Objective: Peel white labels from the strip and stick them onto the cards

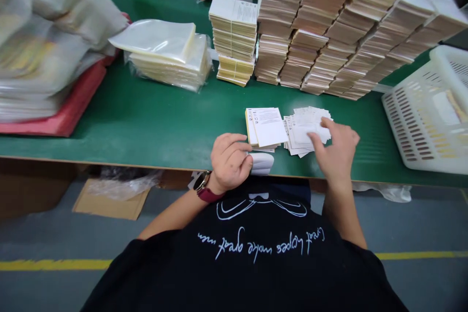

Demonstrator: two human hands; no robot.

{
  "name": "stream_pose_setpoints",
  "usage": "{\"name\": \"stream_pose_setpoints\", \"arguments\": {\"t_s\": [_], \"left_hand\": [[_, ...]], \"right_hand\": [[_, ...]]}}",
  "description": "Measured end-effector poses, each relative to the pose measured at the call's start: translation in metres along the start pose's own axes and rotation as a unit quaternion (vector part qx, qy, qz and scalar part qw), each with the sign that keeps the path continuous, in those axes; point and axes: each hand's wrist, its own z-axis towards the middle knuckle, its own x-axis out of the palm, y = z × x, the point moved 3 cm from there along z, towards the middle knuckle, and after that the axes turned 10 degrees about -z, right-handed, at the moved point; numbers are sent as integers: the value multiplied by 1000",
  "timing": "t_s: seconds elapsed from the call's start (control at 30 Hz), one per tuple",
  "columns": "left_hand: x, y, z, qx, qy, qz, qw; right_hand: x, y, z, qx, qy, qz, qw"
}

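Observation:
My left hand [232, 161] is at the front edge of the table, its fingers curled round a small sheaf of white paper slips [262, 164] that sticks out to the right. Just beyond it lies a neat stack of printed white cards [268, 126] with a yellow edge on its left side. To the right, a loose, fanned pile of white printed slips [302, 131] overlaps itself. My right hand [336, 144] hovers at this pile's right side, thumb and forefinger apart over the top slips. Whether its fingertips touch the paper is unclear.
Tall stacks of cards [325, 24] stand at the back right, beside a banded stack [234, 34]. Clear plastic sleeves [164, 53] lie left of them. Filled bags on a red sheet [87, 92] occupy the far left. A white slotted basket [420, 122] stands right.

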Motion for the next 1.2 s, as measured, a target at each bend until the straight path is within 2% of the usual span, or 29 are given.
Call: {"name": "stream_pose_setpoints", "arguments": {"t_s": [0.03,0.1,0.17,0.23,0.3,0.37,0.4,0.47,0.53,0.6,0.67,0.77,0.87,0.97,1.2], "left_hand": [[1,-2,2,-8,6,-5,1000],[5,-7,6,-17,24,-12,999],[6,-12,10,-21,40,-7,999],[4,-15,13,-26,32,16,999],[0,-18,15,-1,31,43,999],[-1,-21,15,50,66,52,995],[-1,-22,14,72,90,46,992],[1,-22,11,81,117,31,989],[2,-19,7,70,104,26,992],[4,-15,3,66,83,30,994],[6,-11,0,64,74,34,995],[10,-6,-2,66,90,28,993],[13,-4,-2,80,113,27,990],[14,-4,-3,78,124,23,989],[14,-2,-5,61,136,8,989]], "right_hand": [[-1,12,-9,-39,22,75,996],[0,39,-28,-116,107,240,958],[1,58,-41,-148,95,336,925],[5,64,-46,-130,62,375,916],[11,64,-46,-101,79,391,911],[15,62,-46,-102,95,390,910],[14,61,-47,-117,79,376,916],[8,58,-47,-160,1,315,936],[0,56,-46,-190,-77,256,945],[-5,52,-37,-159,-111,261,946],[-5,48,-21,-79,-111,293,946],[3,48,8,1,-50,307,951],[19,56,28,15,62,309,949],[31,65,33,39,132,307,942],[42,70,30,49,157,293,942]]}}
